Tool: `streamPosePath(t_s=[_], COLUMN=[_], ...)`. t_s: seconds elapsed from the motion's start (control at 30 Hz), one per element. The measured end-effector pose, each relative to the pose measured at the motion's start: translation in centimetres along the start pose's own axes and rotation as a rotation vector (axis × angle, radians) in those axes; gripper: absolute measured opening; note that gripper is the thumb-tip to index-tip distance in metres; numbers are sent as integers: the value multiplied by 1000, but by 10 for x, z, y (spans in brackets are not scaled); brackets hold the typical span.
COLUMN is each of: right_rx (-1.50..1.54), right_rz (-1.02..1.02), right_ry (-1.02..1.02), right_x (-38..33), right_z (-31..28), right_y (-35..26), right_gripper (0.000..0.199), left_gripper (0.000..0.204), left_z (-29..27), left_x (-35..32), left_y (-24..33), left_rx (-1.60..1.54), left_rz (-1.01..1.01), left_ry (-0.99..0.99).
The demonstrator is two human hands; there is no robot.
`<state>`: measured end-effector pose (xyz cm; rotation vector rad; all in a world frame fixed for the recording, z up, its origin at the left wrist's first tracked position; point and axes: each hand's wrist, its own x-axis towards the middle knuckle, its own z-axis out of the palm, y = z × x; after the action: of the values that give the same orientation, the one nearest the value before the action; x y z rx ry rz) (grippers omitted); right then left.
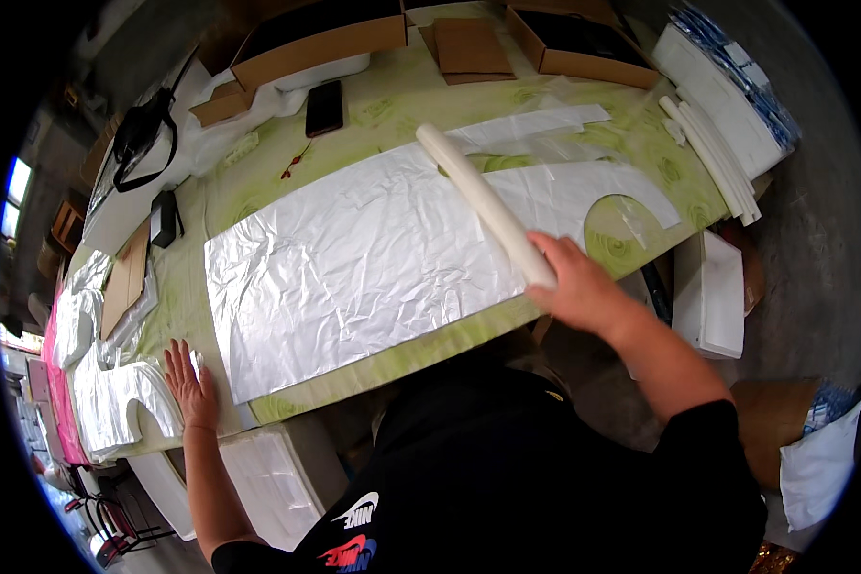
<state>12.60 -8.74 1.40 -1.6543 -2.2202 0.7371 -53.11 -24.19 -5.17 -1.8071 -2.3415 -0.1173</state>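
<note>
Across the green-patterned table, in the head view, lies a large silver sheet, wrinkled and spread flat. Its long axis runs left to right, the right end angled away from the person. The sheet's left edge is nearly straight; its right end splits into two strips pointing right, with a rounded cut-out by the nearer one. Along its near edge only a narrow band of tablecloth shows before the table ends; past its far edge the uncovered cloth is wider, reaching up to a phone.

Over the right part of the sheet, a white roller slants across: its far end points away and left, past the sheet's far edge, and its near end comes back rightward to the sheet's near edge. I cannot tell whether its whole length presses down.

The right hand grasps the roller's near end, at the near edge of the sheet. The left hand grips nothing: palm down, fingers extended, it sits just left of the sheet, beside silver pieces. Beyond the sheet are cardboard boxes; well to its right, thin white tubes lie near the table's end.
</note>
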Motion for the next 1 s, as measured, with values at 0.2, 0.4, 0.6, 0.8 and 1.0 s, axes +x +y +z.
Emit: streamPosePath(t_s=[0.2, 0.4, 0.6, 0.8, 1.0], right_rx=[219, 299, 549, 682, 727], right_rz=[19, 48, 62, 75, 27], right_ry=[-12, 24, 275, 374, 451], right_x=[-41, -40, -56, -73, -84], right_z=[32, 29, 27, 40, 47], right_y=[-20, -16, 20, 43, 65], right_gripper=[75, 73, 42, 25, 24], left_gripper=[67, 53, 41, 40, 28], left_z=[-43, -85, -98, -68, -53], left_x=[34, 62, 86, 101, 108], left_y=[179, 371, 516, 580, 576], left_rx=[-574, -831, -898, -441, -586], left_rz=[328, 841, 783, 810, 771], left_ry=[42, -129, -465, -588, -652])
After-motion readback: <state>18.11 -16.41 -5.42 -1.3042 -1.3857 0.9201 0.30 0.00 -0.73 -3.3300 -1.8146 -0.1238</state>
